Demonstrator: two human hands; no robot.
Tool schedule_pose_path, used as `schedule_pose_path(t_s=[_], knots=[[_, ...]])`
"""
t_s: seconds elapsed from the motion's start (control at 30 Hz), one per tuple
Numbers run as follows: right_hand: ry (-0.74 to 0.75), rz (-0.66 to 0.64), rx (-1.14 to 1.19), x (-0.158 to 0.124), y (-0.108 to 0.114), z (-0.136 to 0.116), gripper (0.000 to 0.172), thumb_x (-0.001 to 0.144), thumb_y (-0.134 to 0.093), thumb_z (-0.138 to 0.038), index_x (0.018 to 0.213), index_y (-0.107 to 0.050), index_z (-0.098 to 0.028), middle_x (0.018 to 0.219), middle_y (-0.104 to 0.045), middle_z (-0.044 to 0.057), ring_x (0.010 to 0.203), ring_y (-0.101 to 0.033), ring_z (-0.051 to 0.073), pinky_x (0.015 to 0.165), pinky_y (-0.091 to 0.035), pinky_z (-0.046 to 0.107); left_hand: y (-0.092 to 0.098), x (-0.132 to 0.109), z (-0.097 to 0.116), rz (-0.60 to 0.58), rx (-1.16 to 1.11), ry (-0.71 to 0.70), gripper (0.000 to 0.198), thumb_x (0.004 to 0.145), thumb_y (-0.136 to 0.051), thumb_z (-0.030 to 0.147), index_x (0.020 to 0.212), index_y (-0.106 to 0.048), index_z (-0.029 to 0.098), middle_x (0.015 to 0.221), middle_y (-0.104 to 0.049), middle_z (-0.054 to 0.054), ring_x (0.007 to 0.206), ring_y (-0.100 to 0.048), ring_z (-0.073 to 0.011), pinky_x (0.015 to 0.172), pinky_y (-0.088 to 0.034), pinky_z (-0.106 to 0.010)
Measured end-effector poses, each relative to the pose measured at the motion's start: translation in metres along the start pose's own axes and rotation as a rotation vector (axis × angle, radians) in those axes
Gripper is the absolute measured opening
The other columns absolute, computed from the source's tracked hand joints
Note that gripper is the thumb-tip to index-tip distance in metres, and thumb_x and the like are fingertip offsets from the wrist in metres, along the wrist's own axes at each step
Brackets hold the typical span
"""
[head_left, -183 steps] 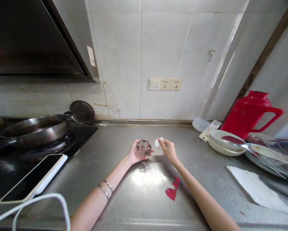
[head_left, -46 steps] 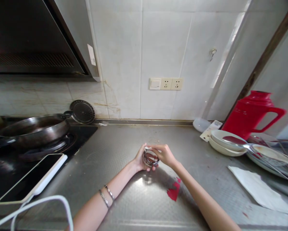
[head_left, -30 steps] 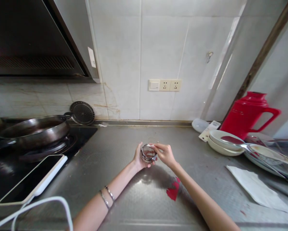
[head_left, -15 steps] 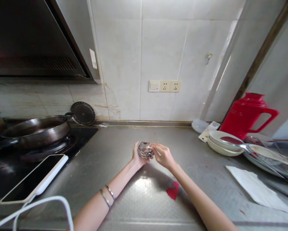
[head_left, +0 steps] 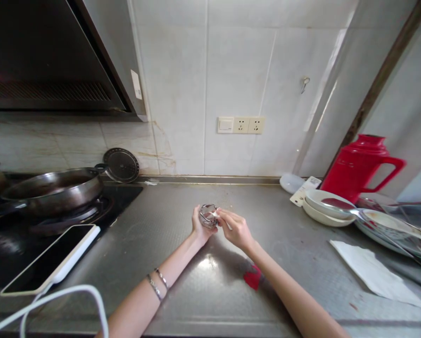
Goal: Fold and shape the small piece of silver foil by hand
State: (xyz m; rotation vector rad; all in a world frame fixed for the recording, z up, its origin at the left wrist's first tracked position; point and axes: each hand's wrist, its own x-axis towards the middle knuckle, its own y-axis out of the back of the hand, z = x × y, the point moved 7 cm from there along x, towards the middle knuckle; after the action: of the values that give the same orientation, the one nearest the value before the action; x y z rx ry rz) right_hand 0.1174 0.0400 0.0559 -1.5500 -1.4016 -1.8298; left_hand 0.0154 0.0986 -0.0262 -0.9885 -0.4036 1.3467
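Over the middle of the counter, my left hand is wrapped round a small round see-through glass piece with a dark, shiny edge; its exact kind I cannot make out. Its open side faces up toward me. My right hand is closed in a pinch at the right edge of the glass piece. Between those fingertips shows a small bit of white, soft-looking material, like tissue, touching the rim. Two silver bracelets circle my left forearm. A red scrap lies on the steel beside my right forearm.
On the left are a gas hob with a steel pan and a phone with a white cable. To the right stand a red thermos jug, stacked bowls, plates with utensils, and a white paper napkin.
Both hands and the glass piece have shifted slightly up and left. The glass piece has turned a little, and my right fingertips have moved left along its rim.
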Motion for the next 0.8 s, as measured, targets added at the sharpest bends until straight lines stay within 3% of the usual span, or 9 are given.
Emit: schedule_pose_path(t_s=[0.33,0.57,0.8], knots=[[0.115,0.032,-0.046,-0.003,-0.004,-0.017,0.028,0.088,-0.050,-0.009,0.112,-0.060,-0.017,0.095,-0.074,0.010,0.098,-0.069,0.021,0.083,-0.059,0.032,0.003,0.003,0.004,0.002,-0.075,-0.056,0.044,0.082,-0.043,0.046,0.070,-0.064,0.010,0.058,-0.063,-0.008,0.044,-0.054,-0.0160,0.043,-0.035,-0.025],[0.134,0.014,-0.018,-0.006,-0.014,-0.026,0.032,0.088,-0.050,-0.007,0.117,-0.058,-0.016,0.100,-0.073,0.010,0.107,-0.065,0.022,0.089,-0.057,0.033,0.004,0.008,0.014,0.014,-0.170,-0.220,0.033,0.080,-0.043,0.036,0.060,-0.059,0.014,0.055,-0.061,-0.005,0.049,-0.058,-0.0174,0.054,-0.046,-0.028],[0.202,-0.025,-0.008,-0.003,-0.011,-0.029,0.030,0.088,-0.050,-0.005,0.115,-0.060,-0.014,0.103,-0.072,0.011,0.107,-0.065,0.021,0.091,-0.056,0.033,0.002,0.004,0.019,0.053,-0.161,-0.214,0.036,0.081,-0.040,0.036,0.060,-0.058,0.014,0.053,-0.060,-0.006,0.049,-0.059,-0.0194,0.056,-0.049,-0.031]])
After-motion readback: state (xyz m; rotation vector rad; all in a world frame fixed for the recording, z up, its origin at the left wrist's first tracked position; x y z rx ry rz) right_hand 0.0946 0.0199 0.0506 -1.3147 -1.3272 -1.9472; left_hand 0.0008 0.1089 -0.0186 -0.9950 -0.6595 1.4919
